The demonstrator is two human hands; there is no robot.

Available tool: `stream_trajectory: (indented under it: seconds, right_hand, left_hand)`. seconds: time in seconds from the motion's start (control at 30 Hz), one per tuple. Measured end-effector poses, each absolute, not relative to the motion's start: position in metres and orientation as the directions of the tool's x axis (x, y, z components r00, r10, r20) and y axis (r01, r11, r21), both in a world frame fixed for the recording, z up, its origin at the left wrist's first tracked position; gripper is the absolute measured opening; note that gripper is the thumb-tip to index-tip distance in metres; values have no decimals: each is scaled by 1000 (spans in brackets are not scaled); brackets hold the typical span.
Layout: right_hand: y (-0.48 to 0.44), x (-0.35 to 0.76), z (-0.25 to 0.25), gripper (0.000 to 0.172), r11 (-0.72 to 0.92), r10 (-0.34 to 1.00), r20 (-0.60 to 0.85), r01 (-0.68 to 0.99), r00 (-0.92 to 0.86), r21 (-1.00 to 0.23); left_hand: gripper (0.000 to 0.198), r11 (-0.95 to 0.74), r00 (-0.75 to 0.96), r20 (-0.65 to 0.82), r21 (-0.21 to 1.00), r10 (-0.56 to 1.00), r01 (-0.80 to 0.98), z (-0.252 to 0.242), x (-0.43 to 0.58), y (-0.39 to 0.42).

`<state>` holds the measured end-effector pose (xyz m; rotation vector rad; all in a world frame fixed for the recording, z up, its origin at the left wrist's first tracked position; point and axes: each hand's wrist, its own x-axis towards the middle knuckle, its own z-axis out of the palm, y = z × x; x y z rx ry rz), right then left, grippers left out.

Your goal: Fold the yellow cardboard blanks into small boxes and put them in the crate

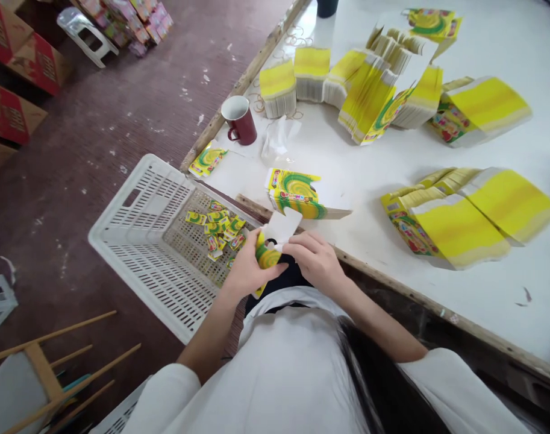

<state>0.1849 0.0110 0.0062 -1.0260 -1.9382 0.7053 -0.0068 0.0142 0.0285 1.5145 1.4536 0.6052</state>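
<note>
Between my hands, over the table's near edge, is a small yellow-green printed carton (268, 255) with a white flap standing up. My left hand (247, 262) is wrapped round the carton's left side and underside. The fingers of my right hand (315, 258) pinch at its white cut edge on the right. Just beyond lies a small stack of flat printed cartons (297, 194) on the table. To the left, a white plastic basket (143, 241) stands below table height, with several folded cartons (218, 226) at its bottom.
The white table (360, 193) carries banded bundles of flat cartons (464, 223) at right and more carton stacks (313, 72) at the back. Near its left edge are a maroon mug (242, 123) and crumpled clear plastic (280, 138). A wooden-legged stool (44, 374) lies lower left.
</note>
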Motion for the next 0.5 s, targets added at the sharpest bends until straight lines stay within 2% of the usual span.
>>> stream_trajectory:
  seconds: [0.07,0.13,0.23,0.37,0.5]
  right_hand:
    - [1,178,-1,21,395,918,367,358,-148,-846]
    - [-4,174,-4,10,282,958,288,190,6,-941]
    - [4,178,-1,35,110,991,98,-138,97,-984]
    - [21,187,4,43,-232,970,-191,-346,-148,-909]
    - [18,179,-3,50,-554,825,-406,-422,-392,-718]
  left_hand:
    - [73,98,63,-141,890,988,445,26,5,9]
    - [73,61,45,-88,905,995,421,25,11,6]
    - [77,-29,149,-48,878,988,478,23,8,1]
    - [78,-235,231,124,801,965,550,15,0,-3]
    - [71,-461,268,376,753,887,469,9,1,-3]
